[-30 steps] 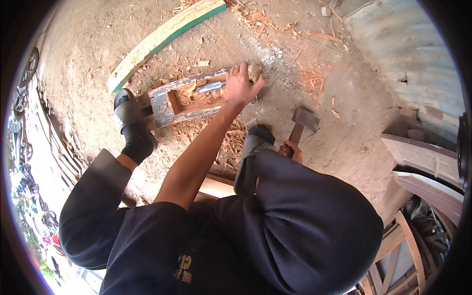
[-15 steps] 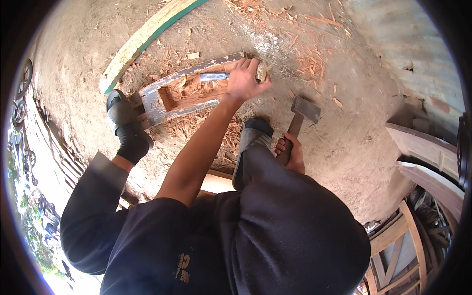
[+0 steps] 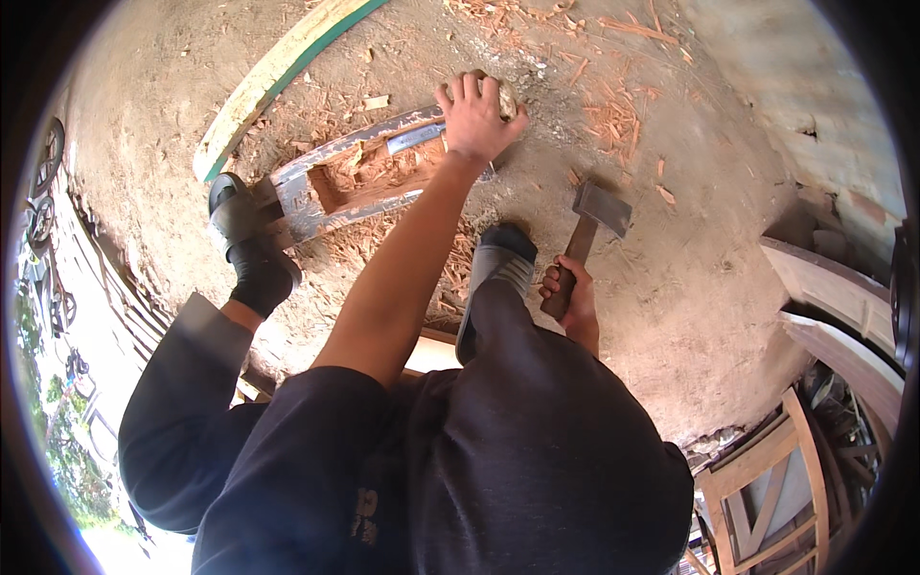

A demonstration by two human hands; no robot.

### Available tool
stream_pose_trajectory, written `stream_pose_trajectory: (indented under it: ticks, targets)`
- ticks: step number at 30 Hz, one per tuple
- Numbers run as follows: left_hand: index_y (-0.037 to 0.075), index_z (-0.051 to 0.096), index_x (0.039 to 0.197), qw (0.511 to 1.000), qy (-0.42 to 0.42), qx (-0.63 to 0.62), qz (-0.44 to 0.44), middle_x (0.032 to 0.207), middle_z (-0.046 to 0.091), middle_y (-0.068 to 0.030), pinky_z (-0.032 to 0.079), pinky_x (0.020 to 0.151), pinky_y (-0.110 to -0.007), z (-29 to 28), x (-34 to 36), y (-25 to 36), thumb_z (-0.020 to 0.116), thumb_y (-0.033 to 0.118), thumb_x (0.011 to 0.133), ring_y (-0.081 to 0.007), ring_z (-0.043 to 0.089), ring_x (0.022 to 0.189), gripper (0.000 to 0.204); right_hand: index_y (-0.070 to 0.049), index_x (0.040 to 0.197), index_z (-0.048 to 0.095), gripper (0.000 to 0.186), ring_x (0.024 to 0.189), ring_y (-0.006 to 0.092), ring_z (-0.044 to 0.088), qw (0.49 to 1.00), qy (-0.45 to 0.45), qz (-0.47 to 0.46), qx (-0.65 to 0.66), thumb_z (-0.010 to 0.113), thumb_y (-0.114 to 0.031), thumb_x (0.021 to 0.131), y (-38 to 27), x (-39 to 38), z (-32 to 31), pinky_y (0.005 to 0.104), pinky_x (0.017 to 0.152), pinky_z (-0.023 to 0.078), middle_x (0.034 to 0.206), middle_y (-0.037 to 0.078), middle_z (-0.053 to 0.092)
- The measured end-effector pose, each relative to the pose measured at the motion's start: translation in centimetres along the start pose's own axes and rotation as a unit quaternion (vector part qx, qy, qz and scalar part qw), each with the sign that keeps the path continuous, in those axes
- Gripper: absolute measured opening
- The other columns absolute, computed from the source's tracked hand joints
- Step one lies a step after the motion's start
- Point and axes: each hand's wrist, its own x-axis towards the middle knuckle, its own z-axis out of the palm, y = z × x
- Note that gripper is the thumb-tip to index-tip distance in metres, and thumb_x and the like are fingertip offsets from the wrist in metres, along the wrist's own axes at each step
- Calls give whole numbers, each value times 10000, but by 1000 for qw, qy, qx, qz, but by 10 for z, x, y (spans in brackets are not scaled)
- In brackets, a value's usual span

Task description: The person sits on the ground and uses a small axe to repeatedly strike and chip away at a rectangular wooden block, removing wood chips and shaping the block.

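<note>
My left hand point(image 3: 482, 123) reaches to the far right end of a hollowed wooden piece point(image 3: 305, 204) on the ground. Its bent fingers and thumb close round a pale, stone-like lump point(image 3: 507, 100). Just left of the wrist a flat metal blade point(image 3: 414, 139), like a chisel's, lies across the hollow; what joins it on the right is under my hand. The piece has flaking grey paint and a raw reddish hollow holding chips. My right hand point(image 3: 573, 290) grips the wooden handle of a hammer point(image 3: 602, 210) beside my right knee, its blocky metal head pointing away from me.
A sandalled foot point(image 3: 235, 225) rests against the left end of the wooden piece, the other foot point(image 3: 500, 264) near its right end. A curved green-edged board point(image 3: 278, 81) lies beyond. Reddish shavings point(image 3: 613, 125) litter the dirt. Wooden frames point(image 3: 767, 479) stand at right, below a corrugated wall point(image 3: 795, 86).
My left hand has shifted slightly away from me, its fingers more spread over the lump. The blade has tilted, its right end farther up. The hammer has moved slightly right.
</note>
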Motion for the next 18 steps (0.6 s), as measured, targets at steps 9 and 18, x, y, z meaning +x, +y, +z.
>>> stream_pose_trajectory:
  ticks: [9,18]
  targets:
    - [52,533,995,999,-31,2,-24,1063,483,-130,259,948,-561,8,-1,3,557,517,750,-289,413,1081,526,-103,868,473,150,534,133,441,1000,-11,-5,-1,579,-195,813,-2,-1,-5,281,514,390,651,23,458]
    - [29,475,1127,995,-89,-18,-51,1214,419,-184,188,1007,-596,-3,-4,-2,521,588,770,-333,332,1205,665,-85,981,500,226,601,131,455,997,-47,-48,40,591,-247,853,-8,-1,16,277,537,387,744,24,481]
